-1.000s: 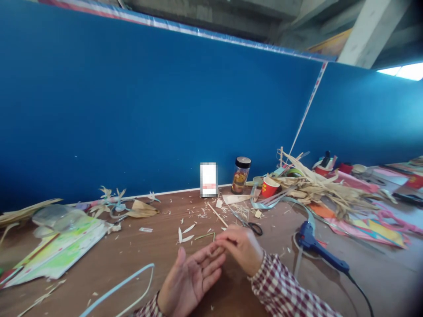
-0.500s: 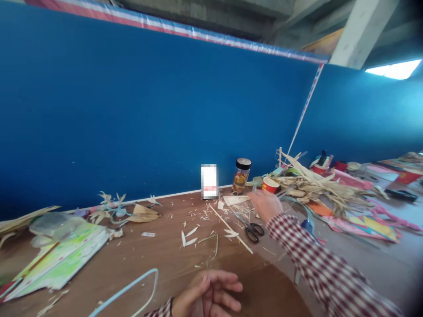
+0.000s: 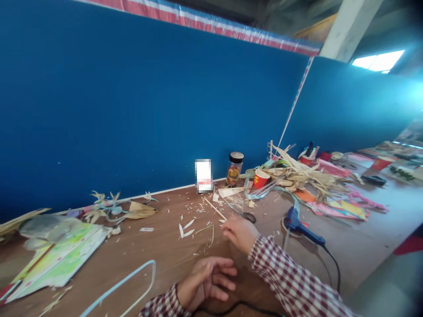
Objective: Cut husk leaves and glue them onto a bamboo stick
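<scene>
My left hand [image 3: 209,279] is held low over the table at the front, palm turned inward, its fingers apart and nothing in them. Just beyond it, my right hand [image 3: 240,232] reaches down to the table with its fingers drawn together; whatever they hold is too small or hidden to name. Its fingertips are at the near end of a thin pale stick [image 3: 214,208]. The hand partly covers black-handled scissors [image 3: 249,217]. To its left lie several pale leaf-shaped pieces [image 3: 188,231] and a bent green strip [image 3: 212,235].
A blue glue gun [image 3: 302,228] with a cord lies at right. Behind are a lidded jar [image 3: 235,169], a red paper cup [image 3: 261,179] and a heap of dried husks [image 3: 307,169]. Painted paper [image 3: 62,259] and a light-blue bent wire [image 3: 122,281] occupy the left.
My right hand has come back from near the red cup, moving left and toward me to the stick. My left hand stays open in nearly the same place. The view has shifted right.
</scene>
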